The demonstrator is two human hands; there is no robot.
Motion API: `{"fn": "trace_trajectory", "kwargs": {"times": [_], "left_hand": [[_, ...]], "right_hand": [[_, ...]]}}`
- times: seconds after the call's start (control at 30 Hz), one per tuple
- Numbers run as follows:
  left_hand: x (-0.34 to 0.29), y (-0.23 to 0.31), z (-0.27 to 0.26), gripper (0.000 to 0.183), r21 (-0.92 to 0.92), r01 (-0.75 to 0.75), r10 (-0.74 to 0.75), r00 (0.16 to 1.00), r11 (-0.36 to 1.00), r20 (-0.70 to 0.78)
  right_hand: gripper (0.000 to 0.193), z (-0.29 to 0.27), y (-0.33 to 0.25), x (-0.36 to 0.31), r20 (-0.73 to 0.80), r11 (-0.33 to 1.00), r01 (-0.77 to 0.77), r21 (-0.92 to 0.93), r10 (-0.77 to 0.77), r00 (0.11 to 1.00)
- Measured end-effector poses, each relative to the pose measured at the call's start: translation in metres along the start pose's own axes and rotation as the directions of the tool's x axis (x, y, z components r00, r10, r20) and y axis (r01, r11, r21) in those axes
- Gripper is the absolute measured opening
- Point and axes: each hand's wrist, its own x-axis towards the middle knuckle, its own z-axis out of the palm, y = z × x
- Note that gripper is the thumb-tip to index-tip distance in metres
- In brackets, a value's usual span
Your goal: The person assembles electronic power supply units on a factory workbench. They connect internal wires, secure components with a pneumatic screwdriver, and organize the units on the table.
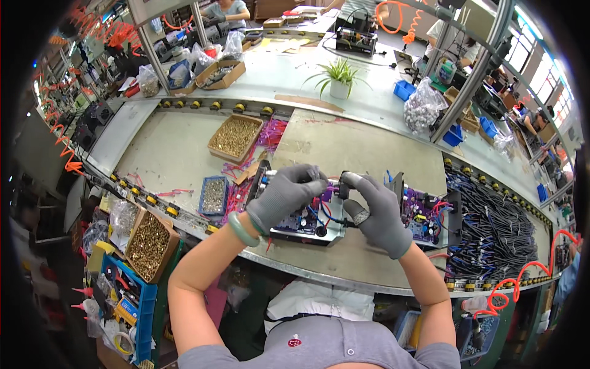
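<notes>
Both of my hands wear grey gloves and work over an open electronics unit [335, 232], a metal chassis with a purple circuit board and red, blue and black wires. My left hand [289, 195] reaches over its left part, fingers pinched together; what they hold is hidden. At the unit's right edge, my right hand [382, 215] has its fingers curled at a small black part [343, 186]. A black cable runs from the chassis toward that hand. Just right of it lies a second open unit [424, 220] with a purple board.
A cardboard box of brass-coloured screws [235, 136] and a blue bin of silver screws [214, 195] stand at left, beside loose red wires. Black cables [491, 227] are heaped at right. A potted plant [339, 86] stands beyond. An orange coiled hose [522, 273] hangs at right.
</notes>
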Motion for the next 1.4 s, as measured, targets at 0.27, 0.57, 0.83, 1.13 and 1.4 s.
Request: {"fn": "trace_trajectory", "kwargs": {"times": [0.27, 0.57, 0.83, 1.13, 1.4], "left_hand": [[0.012, 0.0, 0.021, 0.021, 0.287, -0.096, 0.109, 0.994, 0.953, -0.03], [0.017, -0.009, 0.021, 0.012, 0.839, -0.295, 0.389, 0.915, 0.458, 0.109], [0.038, 0.019, 0.035, 0.019, 0.968, -0.235, -0.205, 0.947, 0.086, 0.248], [0.046, 0.014, 0.034, 0.021, 0.984, -0.157, -0.28, 0.944, 0.086, 0.175], [0.037, 0.001, 0.03, 0.017, 0.976, -0.159, -0.148, 0.972, 0.146, 0.18]], "right_hand": [[0.06, 0.014, 0.0, 0.017, 0.03, 0.97, 0.043, -0.238, -0.037, 0.999], [0.02, 0.02, 0.018, 0.001, 0.066, 0.959, -0.127, -0.252, 0.148, 0.987], [0.063, 0.042, 0.028, -0.036, 0.179, 0.802, -0.586, 0.119, 0.563, 0.807], [0.061, 0.043, 0.031, -0.035, 0.17, 0.832, -0.553, 0.047, 0.539, 0.825], [0.059, 0.048, 0.037, -0.04, 0.081, 0.895, -0.445, 0.027, 0.442, 0.894]]}}
